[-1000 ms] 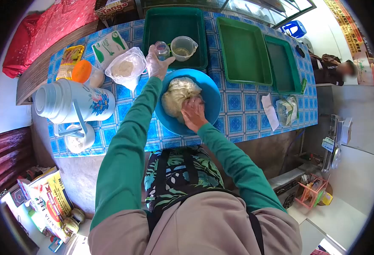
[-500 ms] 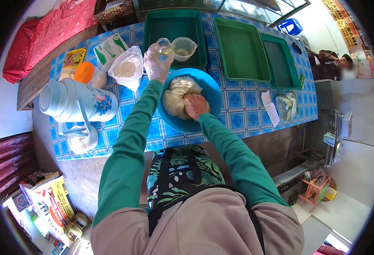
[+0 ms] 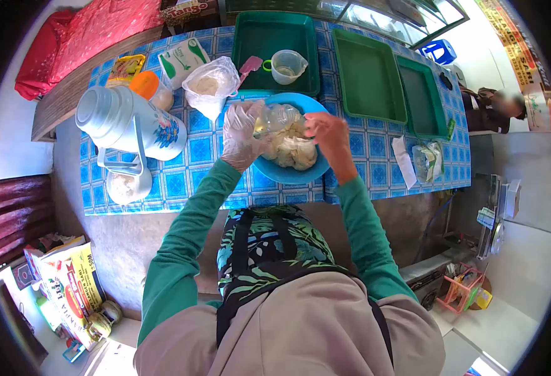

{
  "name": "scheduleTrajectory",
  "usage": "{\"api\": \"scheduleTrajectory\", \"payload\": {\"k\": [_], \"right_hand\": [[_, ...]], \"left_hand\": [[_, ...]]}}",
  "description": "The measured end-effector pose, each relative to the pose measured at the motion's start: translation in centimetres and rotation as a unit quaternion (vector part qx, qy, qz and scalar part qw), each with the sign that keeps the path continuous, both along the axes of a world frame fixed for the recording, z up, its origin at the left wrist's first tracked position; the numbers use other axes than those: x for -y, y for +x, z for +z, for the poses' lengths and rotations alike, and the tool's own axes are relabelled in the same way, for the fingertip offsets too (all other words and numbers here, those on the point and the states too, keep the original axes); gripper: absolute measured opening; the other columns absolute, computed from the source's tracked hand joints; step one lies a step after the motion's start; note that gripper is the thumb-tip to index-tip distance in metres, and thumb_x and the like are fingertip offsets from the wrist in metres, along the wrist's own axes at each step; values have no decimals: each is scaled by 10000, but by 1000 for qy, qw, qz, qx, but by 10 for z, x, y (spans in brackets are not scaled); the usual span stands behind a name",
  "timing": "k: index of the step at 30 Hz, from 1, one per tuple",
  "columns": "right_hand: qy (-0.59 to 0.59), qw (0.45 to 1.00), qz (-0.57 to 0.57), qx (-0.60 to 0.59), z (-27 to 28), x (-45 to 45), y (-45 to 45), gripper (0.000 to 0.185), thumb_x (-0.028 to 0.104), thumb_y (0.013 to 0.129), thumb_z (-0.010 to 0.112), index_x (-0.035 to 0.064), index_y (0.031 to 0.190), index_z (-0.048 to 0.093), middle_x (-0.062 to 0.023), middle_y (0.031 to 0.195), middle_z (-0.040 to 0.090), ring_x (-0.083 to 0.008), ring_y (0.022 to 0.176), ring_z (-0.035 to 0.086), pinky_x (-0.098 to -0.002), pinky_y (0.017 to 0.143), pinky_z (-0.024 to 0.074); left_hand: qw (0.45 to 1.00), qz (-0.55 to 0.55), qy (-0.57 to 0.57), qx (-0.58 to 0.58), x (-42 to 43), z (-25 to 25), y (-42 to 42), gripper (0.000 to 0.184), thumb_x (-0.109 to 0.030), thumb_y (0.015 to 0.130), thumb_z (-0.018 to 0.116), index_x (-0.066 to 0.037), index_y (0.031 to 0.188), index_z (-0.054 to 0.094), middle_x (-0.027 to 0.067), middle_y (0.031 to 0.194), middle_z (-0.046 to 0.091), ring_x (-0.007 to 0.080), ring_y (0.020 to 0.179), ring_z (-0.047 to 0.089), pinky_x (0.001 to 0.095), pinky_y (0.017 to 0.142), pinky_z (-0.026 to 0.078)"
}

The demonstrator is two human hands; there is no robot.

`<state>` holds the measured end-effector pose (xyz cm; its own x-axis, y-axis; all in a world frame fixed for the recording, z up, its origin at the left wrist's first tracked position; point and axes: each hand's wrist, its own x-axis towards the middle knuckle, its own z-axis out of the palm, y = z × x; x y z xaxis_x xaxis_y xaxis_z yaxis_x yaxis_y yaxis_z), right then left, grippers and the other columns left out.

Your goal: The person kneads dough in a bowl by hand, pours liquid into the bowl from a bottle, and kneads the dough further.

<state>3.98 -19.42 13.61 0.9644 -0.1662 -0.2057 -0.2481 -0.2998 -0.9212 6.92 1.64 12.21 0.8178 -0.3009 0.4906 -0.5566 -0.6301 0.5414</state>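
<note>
A blue bowl (image 3: 318,164) with a pale lump of dough (image 3: 296,153) in it stands near the table's front edge. My left hand (image 3: 243,128), in a thin clear glove, is closed around a clear bottle (image 3: 280,116) tipped over the dough; a little yellowish liquid shows inside. Bare and raised over the bowl's right side, my right hand (image 3: 330,135) has its fingers curled together. Whether anything is pinched in them cannot be made out. A measuring cup (image 3: 288,67) and a pink spatula (image 3: 250,65) are in the green tray (image 3: 244,37) behind the bowl.
To the left stand a large flowered thermos (image 3: 131,122), a bag of white powder (image 3: 209,88), an orange-lidded jar (image 3: 145,84) and a green-white packet (image 3: 183,61). Two more green trays (image 3: 369,81) lie at the right. Another person (image 3: 491,103) is at the far right.
My right hand has come up out of the dough. My left hand has brought the bottle from above the tray to over the bowl and tipped it. The pink spatula has come into sight.
</note>
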Motion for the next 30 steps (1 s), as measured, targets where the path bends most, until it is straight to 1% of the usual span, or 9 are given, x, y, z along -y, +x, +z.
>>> {"api": "scheduleTrajectory", "payload": {"k": [1, 3, 4, 7, 10, 15, 23, 29, 30], "right_hand": [[-1, 1000, -6, 1, -2, -1, -2, 247, 15, 775, 513, 32, 992, 629, -136, 839, 634, -238, 756, 639, -299, 656, 511], [297, 954, -26, -9, -20, 2, -4, 203, -11, 710, 443, 2, 848, 592, -132, 807, 616, -261, 711, 628, -329, 608, 502], [363, 926, -74, -75, -44, 0, 3, 172, -12, 694, 450, -1, 815, 571, -142, 785, 601, -257, 702, 619, -342, 607, 497], [394, 905, -92, -129, -84, 4, 7, 165, 7, 700, 481, -5, 845, 559, -147, 826, 600, -247, 719, 611, -353, 622, 493], [456, 876, -78, -134, -80, -1, -3, 168, 4, 691, 489, 0, 848, 550, -153, 863, 599, -240, 699, 602, -366, 614, 489], [384, 890, -88, -229, -73, -18, 5, 161, 23, 750, 576, -44, 896, 587, -145, 816, 617, -238, 750, 619, -323, 576, 484], [449, 844, -155, -250, -90, -23, 18, 319, -143, 719, 471, -77, 1030, 483, -255, 992, 544, -421, 752, 598, -488, 638, 547], [436, 855, -142, -242, -70, -25, 14, 296, -174, 734, 413, -103, 1017, 459, -262, 968, 552, -427, 805, 589, -499, 720, 526], [437, 854, -141, -244, -63, -25, 14, 296, -174, 734, 413, -103, 1017, 459, -262, 968, 552, -427, 805, 589, -499, 720, 526]], "left_hand": [[999, -26, 19, 7, 0, 1, -2, 661, -155, 552, 725, -72, 1162, 482, 137, 1046, 483, 310, 979, 465, 420, 837, 397], [997, -39, 59, 13, 0, 1, -4, 677, -163, 544, 729, -68, 1167, 480, 134, 1048, 475, 307, 986, 458, 417, 835, 396], [994, -44, 102, 17, 1, 1, -5, 693, -170, 536, 734, -65, 1172, 479, 130, 1051, 467, 303, 992, 450, 413, 834, 394], [985, -49, 165, 35, 2, -1, -5, 693, -203, 538, 738, -60, 1166, 482, 122, 1033, 466, 303, 994, 441, 421, 827, 386], [964, -64, 243, 89, 0, -1, -3, 630, -223, 578, 710, -55, 1145, 491, 120, 1024, 464, 301, 988, 437, 432, 815, 379], [946, -85, 274, 153, 1, -6, 5, 520, -204, 645, 648, -34, 1113, 499, 120, 995, 471, 301, 952, 453, 439, 799, 378], [891, -77, 375, 244, 4, -6, 9, 348, -124, 760, 522, -22, 1092, 514, 125, 960, 524, 278, 938, 498, 414, 824, 395], [879, -74, 379, 281, 2, -16, 12, 385, -139, 760, 525, -24, 1127, 508, 133, 996, 516, 288, 966, 485, 434, 854, 379], [907, -57, 328, 258, 2, -20, 12, 410, -141, 739, 554, -36, 1133, 509, 133, 1005, 512, 289, 966, 481, 439, 858, 374]]}}
